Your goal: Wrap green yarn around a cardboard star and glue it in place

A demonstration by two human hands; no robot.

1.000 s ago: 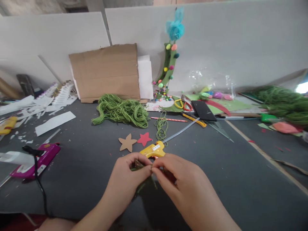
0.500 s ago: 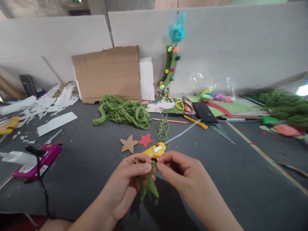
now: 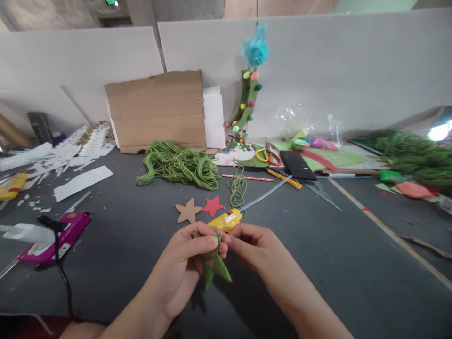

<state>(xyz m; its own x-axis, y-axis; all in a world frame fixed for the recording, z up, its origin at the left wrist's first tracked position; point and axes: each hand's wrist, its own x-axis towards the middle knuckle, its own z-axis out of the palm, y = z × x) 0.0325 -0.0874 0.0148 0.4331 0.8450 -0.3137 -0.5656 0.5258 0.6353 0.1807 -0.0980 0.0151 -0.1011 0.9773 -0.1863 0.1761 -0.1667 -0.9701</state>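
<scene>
A star wrapped in green yarn is pinched between the thumb and fingers of my left hand, two of its points hanging down. My right hand is closed in a pinch at the star's right edge; whatever lies between its fingertips is too small to make out. Just beyond my hands lies a yellow glue gun with a clear glue stick in its back. A brown cardboard star and a red star lie flat to its left. Behind it is a loose bundle of thin green yarn.
A green yarn skein lies before a cardboard sheet. Scissors, a cutter and a black phone-like slab are at the back right. At left sits a purple glue gun with a black cord.
My right fingertips have moved slightly left, closer against the star's edge. The star has turned a little in my left hand. The whole view has shifted slightly.
</scene>
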